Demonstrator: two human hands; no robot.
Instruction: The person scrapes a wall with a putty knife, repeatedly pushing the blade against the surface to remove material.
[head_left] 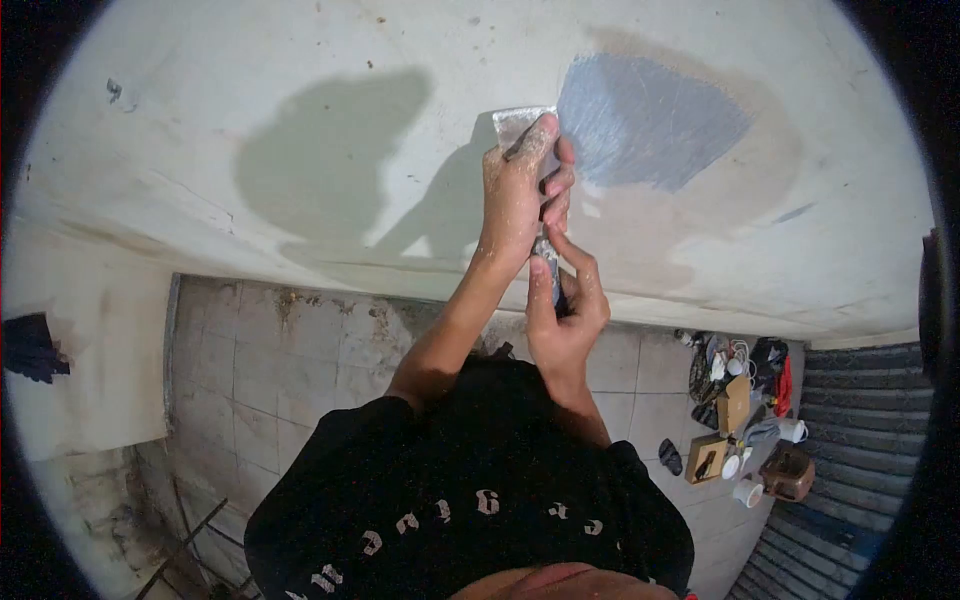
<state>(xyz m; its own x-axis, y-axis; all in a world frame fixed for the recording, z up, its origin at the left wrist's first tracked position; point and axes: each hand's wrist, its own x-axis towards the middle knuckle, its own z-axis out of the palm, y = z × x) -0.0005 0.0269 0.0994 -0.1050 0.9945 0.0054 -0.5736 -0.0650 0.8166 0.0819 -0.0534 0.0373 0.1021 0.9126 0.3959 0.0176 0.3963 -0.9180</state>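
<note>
My left hand (518, 195) grips the upper part of a putty knife (520, 125) and its fingers press the metal blade flat against a whitish wall (300, 150). My right hand (565, 315) holds the knife's dark handle just below, thumb and fingers pinched around it. The blade's edge touches the left side of a grey, freshly spread patch of filler (650, 120), which shows fan-shaped stroke marks. Both hands are dusted with white material. My black printed shirt (470, 500) fills the lower middle of the view.
A tiled floor (300, 370) lies below the wall. Boxes, cups, cables and a brown bag (745, 430) clutter the right side by a ribbed shutter (860, 420). A dark cloth (30, 345) hangs at left. Metal rods (190, 540) lie at lower left.
</note>
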